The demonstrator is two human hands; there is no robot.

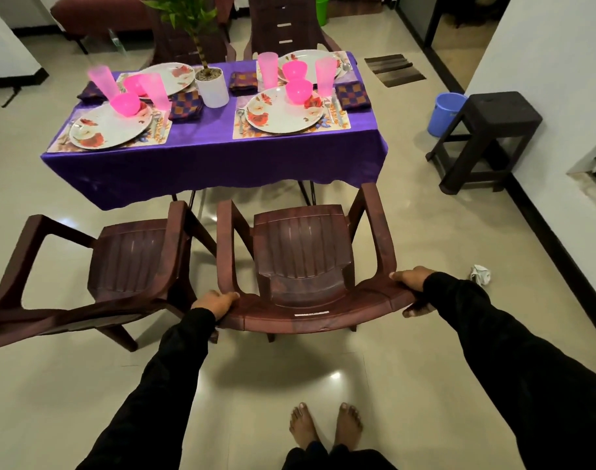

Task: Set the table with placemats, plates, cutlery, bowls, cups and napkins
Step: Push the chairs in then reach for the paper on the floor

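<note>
A table under a purple cloth [215, 164] carries several place settings. Each has a floral plate [284, 111] on a placemat [291, 132], a pink bowl [299, 90], a pink cup [325, 77], cutlery [333, 108] and a checked napkin [352, 95]. A brown plastic chair [303, 266] stands between me and the table. My left hand [215, 301] grips the left end of its backrest top. My right hand [410, 288] grips the right end, fingers curled over the edge.
A second brown chair [120, 266] stands to the left, close beside the one I hold. A potted plant [211, 84] sits mid-table. A dark stool [486, 137] and a blue bucket [445, 111] are at the right wall. Crumpled paper [480, 274] lies on the floor.
</note>
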